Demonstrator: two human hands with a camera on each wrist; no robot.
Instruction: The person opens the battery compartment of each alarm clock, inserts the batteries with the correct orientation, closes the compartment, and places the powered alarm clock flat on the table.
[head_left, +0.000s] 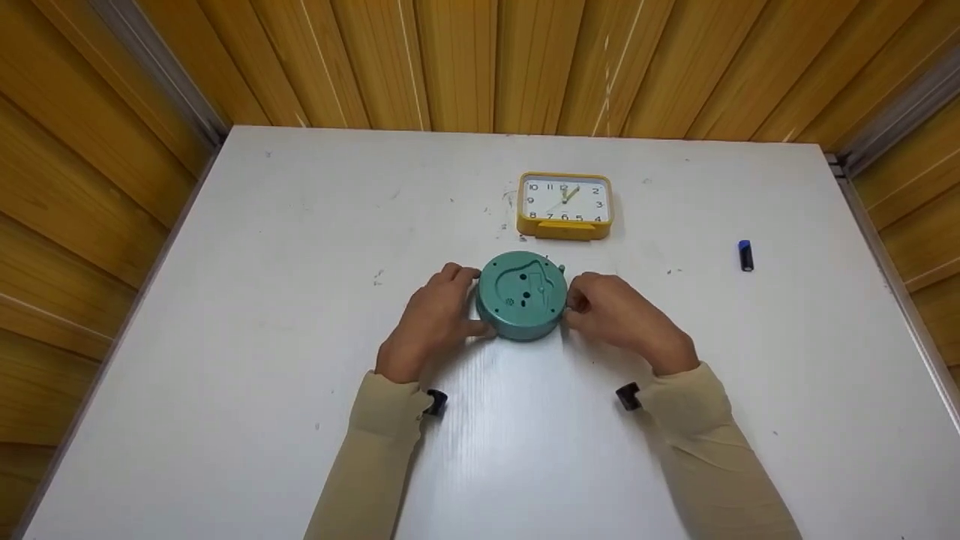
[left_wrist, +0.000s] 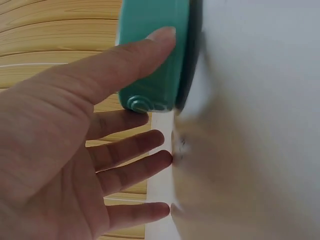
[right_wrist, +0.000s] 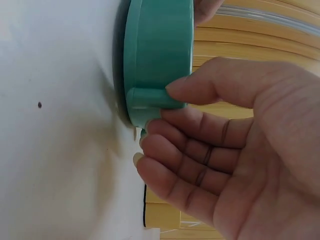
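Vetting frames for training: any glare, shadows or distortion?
Head: bright sheen on the white table below the green case, thin light streaks on the wood panels. Left wrist: soft-edged shadow on the table beside the fingers. Right wrist: similar soft shadow; panel lines bow, suggesting lens distortion.

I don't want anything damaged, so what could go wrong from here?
The round green plastic case rests recessed side up on the flat white tabletop, so sliding might scratch its underside. The blue-and-black cylindrical battery lies loose and could roll if bumped. Fingertip holds by the left hand and right hand could slip.
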